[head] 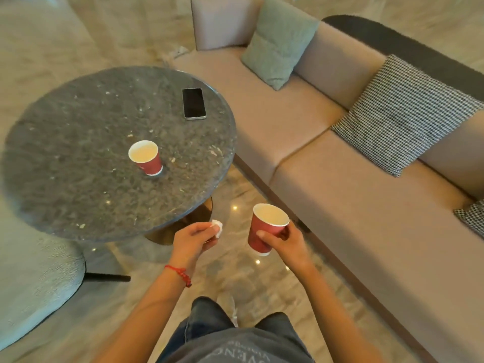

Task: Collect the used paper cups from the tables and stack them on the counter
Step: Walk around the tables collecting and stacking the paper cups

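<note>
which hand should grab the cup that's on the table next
Probably the left hand: it is nearer the table cup and pinches only a tissue. The right hand grips another cup.

One head camera looked steeply down from above; the round table (78, 158) lay far left, the sofa (353, 184) right.

Both paper cups are red outside and cream inside: one on the bench (146, 158), one held (265, 229). The bench (78, 158) is dark grey, speckled marble. The phone (194, 103) is black. The sofa (327, 184) is beige, with a sage-green cushion (280, 43) and a black-and-white houndstooth cushion (403, 113). The bracelet (180, 274) is red.
</note>
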The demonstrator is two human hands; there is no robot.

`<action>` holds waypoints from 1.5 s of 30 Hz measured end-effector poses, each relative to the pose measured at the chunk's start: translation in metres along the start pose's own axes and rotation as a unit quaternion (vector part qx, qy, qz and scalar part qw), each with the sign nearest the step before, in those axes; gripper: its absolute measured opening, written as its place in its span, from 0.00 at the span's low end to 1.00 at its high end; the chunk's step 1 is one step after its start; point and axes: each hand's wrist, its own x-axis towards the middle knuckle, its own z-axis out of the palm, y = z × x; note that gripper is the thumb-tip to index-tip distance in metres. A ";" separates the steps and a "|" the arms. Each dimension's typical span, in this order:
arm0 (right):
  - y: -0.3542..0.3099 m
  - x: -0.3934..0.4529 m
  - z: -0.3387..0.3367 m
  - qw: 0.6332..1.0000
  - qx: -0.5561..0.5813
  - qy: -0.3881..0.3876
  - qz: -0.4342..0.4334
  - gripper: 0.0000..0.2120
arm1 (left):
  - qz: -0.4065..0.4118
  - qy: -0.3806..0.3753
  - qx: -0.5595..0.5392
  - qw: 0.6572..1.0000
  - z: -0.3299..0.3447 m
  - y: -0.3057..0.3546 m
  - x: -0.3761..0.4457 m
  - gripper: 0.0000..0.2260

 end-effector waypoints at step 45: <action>-0.129 0.254 0.263 0.916 -0.179 -0.330 -0.143 0.32 | 0.028 0.314 -0.211 0.925 -0.142 0.116 0.138 0.03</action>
